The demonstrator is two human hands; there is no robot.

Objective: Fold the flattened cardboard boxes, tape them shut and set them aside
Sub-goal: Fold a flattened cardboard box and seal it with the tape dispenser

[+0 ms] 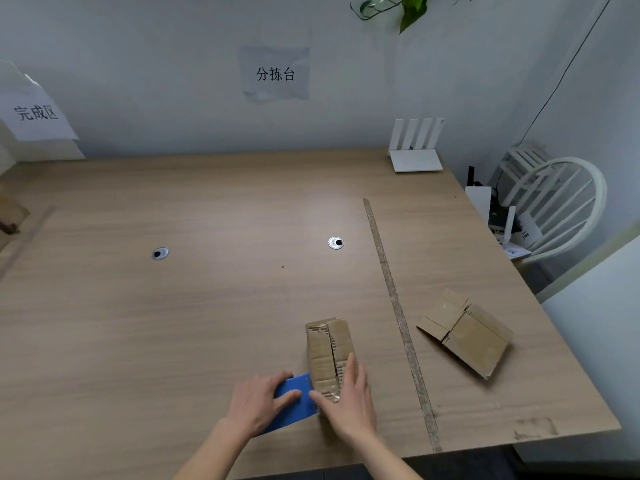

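Nearby, a flattened box [465, 332] lies beyond a tape strip [398, 306].

Left hand [258, 401] grips blue tape dispenser [294, 403]; right hand [348, 400] presses folded box [329, 351].

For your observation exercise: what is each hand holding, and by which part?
The left hand grips the blue tape dispenser across its top. The right hand lies flat on the folded box, pressing its near end, not gripping.

Matt wood-grain table [207, 323], worn cardboard box [327, 348]
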